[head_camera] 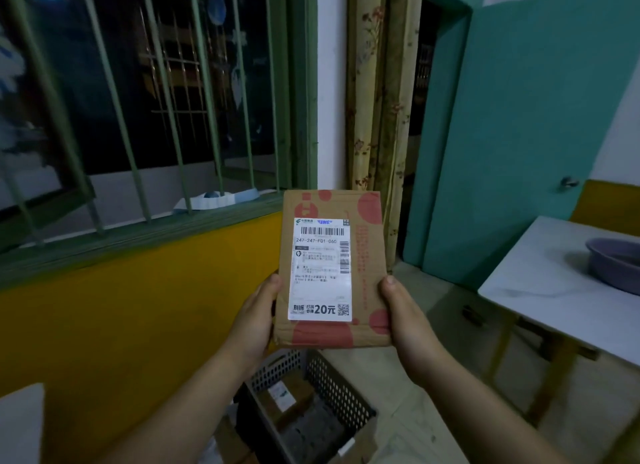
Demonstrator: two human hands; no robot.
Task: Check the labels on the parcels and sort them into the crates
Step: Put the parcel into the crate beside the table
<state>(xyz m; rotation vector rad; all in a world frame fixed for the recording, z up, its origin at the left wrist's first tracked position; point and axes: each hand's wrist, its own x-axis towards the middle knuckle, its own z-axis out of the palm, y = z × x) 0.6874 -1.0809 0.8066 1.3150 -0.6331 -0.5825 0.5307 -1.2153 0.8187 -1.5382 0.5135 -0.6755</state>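
I hold a flat brown cardboard parcel (367,255) with red printed shapes upright in front of me. Its white shipping label (320,269) faces me, with barcodes and a QR code. My left hand (254,321) grips the parcel's lower left edge, thumb on the front. My right hand (407,321) grips the lower right edge the same way. Below the parcel, on the floor, stands a dark perforated plastic crate (341,391). Inside it lies another brown parcel (287,398) with a white label.
A white table (554,290) stands at the right with a purple basin (616,262) on it. A yellow wall (138,307) and a barred window (138,100) fill the left. A teal door (519,134) and a flowered curtain (374,100) are behind the parcel.
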